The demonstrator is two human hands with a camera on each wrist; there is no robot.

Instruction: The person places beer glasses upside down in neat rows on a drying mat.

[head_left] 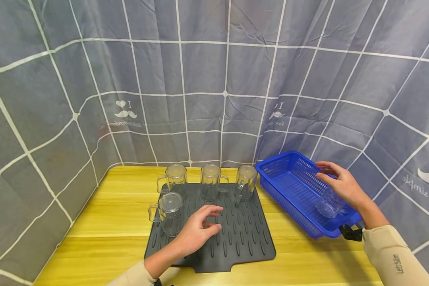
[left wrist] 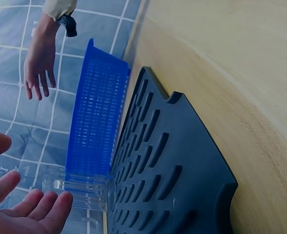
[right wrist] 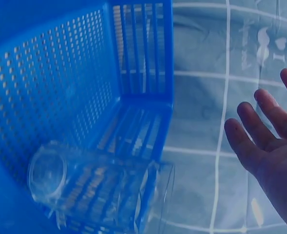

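Note:
My left hand (head_left: 196, 232) hovers over the dark drying mat (head_left: 248, 238), thumb and fingers apart with nothing between them. Just left of it a clear glass mug (head_left: 171, 214) stands upside down. Along the mat's far side are three more mugs: one at left (head_left: 176, 180), one in the middle (head_left: 210, 182) and one at right (head_left: 246, 183). Above the blue plastic basket (head_left: 284, 194) is my right hand (head_left: 343, 186), fingers spread and holding nothing. Below that hand another clear glass mug (right wrist: 94, 185) lies on its side in the basket's near end.
Mat and basket sit on a yellow wood-grain table (head_left: 107, 214), the basket to the mat's right. A grey curtain with white grid lines (head_left: 203, 71) encloses the back and both sides. The basket's near left wall runs close beside the mat's right edge.

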